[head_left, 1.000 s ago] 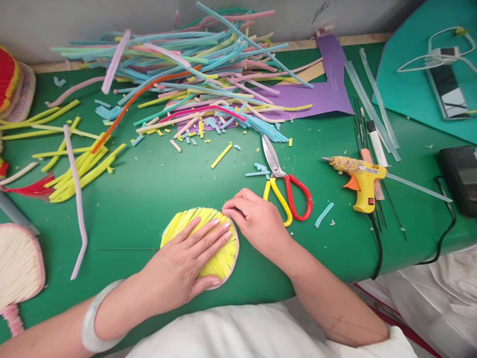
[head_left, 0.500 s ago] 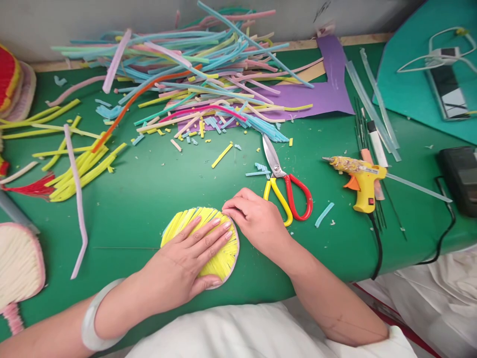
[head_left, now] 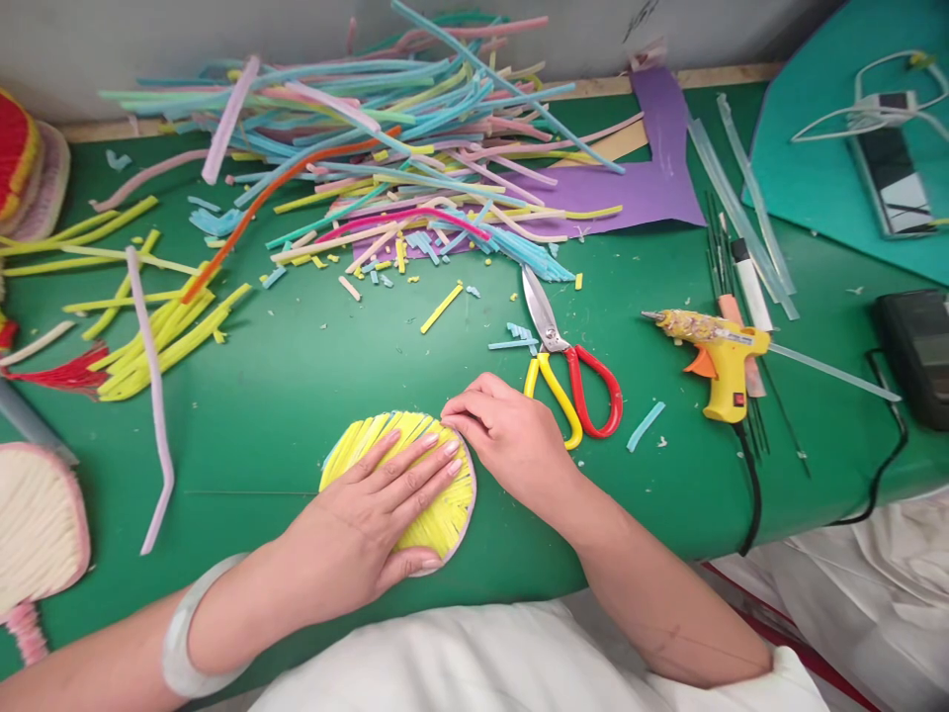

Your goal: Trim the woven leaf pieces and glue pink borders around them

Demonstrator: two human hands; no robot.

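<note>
A round disc covered with yellow pipe cleaners (head_left: 441, 514) lies flat on the table, with a pale lilac pipe cleaner edging (head_left: 473, 499) along its right side. My left hand (head_left: 371, 504) rests on the disc, palm down, fingers stretched out. At the disc's upper right rim, my right hand (head_left: 508, 430) pinches thumb and fingers together on the edging; the fingertips partly hide that spot. A thin wire (head_left: 248, 492) points left from under the disc or my left hand. Scissors with one yellow and one red handle (head_left: 555, 346) lie just beyond my right hand.
Coloured pipe cleaners (head_left: 415, 129) are heaped along the back, with cut scraps in front. Yellow ones (head_left: 159, 346) lie at left, near a cream oval piece (head_left: 37, 524). At right are a yellow glue gun (head_left: 723, 356), glue sticks (head_left: 741, 218) and a phone (head_left: 894, 163).
</note>
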